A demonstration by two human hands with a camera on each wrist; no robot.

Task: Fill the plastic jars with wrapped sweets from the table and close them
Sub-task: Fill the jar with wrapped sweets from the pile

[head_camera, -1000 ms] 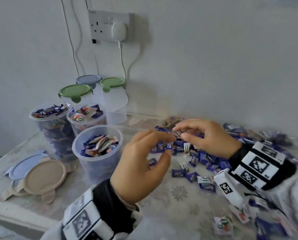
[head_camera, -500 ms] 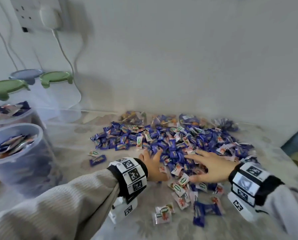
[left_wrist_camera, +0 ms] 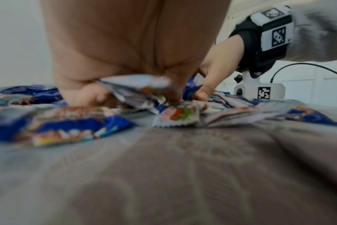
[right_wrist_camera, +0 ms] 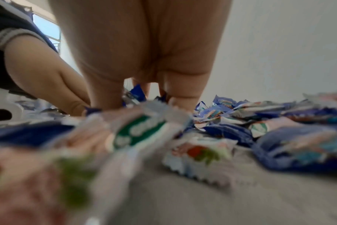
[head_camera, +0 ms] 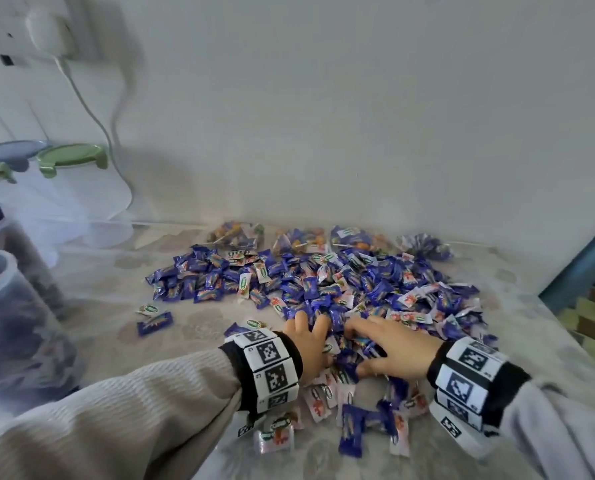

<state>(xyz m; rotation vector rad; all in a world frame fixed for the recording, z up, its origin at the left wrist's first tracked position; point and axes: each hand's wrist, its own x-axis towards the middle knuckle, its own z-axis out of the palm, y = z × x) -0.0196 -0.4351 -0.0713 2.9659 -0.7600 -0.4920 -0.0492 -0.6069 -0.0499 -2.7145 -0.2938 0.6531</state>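
Patterned tabletop (head_camera: 192, 323) heaped with wrapped sweets (head_camera: 323, 282). Left hand (head_camera: 311, 344) and right hand (head_camera: 393, 351) spread, raking sweets together. Partly filled jar (head_camera: 8, 327) uncapped at left; much remaining.

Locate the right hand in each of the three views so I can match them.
Head: right hand lower centre-right, on the sweets pile.
Left wrist: right of centre, fingers down in the sweets.
Right wrist: top centre, filling the view.
Shared landmark: the sweets pile.
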